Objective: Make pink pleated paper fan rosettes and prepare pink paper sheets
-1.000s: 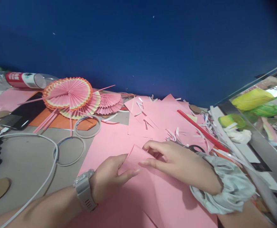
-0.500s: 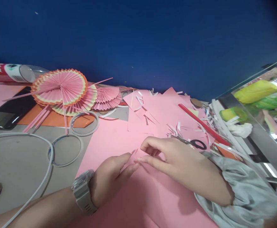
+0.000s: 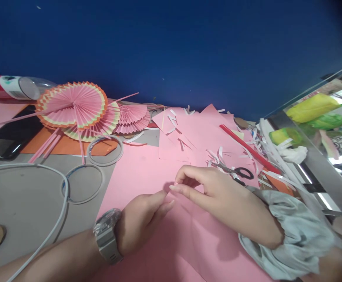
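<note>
Paper pinched in right fingers, just beside left fingers, the latter's grip unclear

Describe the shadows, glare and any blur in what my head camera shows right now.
Head view: soft-edged shadows lie on the pink paper below the left hand and right hand; head view: a glint runs along the black phone's near edge; head view: the yellow object at right looks soft, and the top right corner darkens.
</note>
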`<action>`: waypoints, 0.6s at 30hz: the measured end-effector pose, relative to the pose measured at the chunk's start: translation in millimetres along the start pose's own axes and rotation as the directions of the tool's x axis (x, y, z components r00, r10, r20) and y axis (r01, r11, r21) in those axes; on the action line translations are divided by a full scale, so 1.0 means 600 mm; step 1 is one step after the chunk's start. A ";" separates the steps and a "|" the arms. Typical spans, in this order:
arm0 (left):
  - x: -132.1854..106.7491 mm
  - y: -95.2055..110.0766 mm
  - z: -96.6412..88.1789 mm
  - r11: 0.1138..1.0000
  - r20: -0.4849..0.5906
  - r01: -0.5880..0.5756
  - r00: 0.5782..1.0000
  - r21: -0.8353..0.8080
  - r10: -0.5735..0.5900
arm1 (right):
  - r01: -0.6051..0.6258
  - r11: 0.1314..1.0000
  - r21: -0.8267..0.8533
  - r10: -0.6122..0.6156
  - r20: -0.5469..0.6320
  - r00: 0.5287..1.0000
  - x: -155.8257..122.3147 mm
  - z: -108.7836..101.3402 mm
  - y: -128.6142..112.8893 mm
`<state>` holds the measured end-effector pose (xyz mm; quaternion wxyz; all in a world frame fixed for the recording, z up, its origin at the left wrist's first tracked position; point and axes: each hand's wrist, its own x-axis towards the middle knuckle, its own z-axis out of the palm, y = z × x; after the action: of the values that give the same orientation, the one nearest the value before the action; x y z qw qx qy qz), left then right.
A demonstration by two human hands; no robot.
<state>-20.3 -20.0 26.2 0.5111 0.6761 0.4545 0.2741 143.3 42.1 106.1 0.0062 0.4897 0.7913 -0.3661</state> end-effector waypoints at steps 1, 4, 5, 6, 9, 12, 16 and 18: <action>0.000 0.000 0.000 1.000 -0.002 0.005 1.000 0.010 -0.005 | 0.003 1.000 0.011 -0.003 -0.007 1.000 0.002 0.001 0.000; 0.000 -0.001 -0.001 0.999 0.009 0.021 1.000 0.037 -0.021 | 0.014 0.998 0.055 -0.013 -0.013 1.000 0.008 0.006 0.007; 0.000 -0.001 -0.002 0.999 0.017 0.030 0.999 0.039 -0.030 | 0.025 0.997 0.077 -0.024 -0.015 1.000 0.010 0.008 0.010; 0.000 -0.002 -0.002 0.998 0.025 0.043 0.999 0.036 -0.044 | 0.036 0.995 0.096 -0.035 -0.019 0.999 0.012 0.011 0.014; 0.001 -0.003 -0.002 0.995 0.020 0.097 0.995 0.010 -0.097 | 0.063 0.990 0.130 -0.057 -0.051 0.997 0.016 0.021 0.025; 0.004 -0.003 0.000 0.991 -0.038 0.131 0.991 0.007 -0.131 | 0.070 0.988 0.138 -0.056 -0.104 0.993 0.019 0.029 0.028; 0.008 -0.007 0.002 0.989 -0.074 0.147 0.986 0.006 -0.147 | 0.095 0.986 0.140 -0.070 -0.169 0.983 0.020 0.030 0.026; 0.010 -0.007 0.001 0.990 -0.064 0.142 0.988 -0.009 -0.142 | 0.097 0.987 0.124 -0.075 -0.173 0.982 0.020 0.028 0.024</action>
<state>-18.8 -14.6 21.4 0.5161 0.6316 0.5169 0.2597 142.5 45.2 81.5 -0.1087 0.4833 0.7834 -0.3753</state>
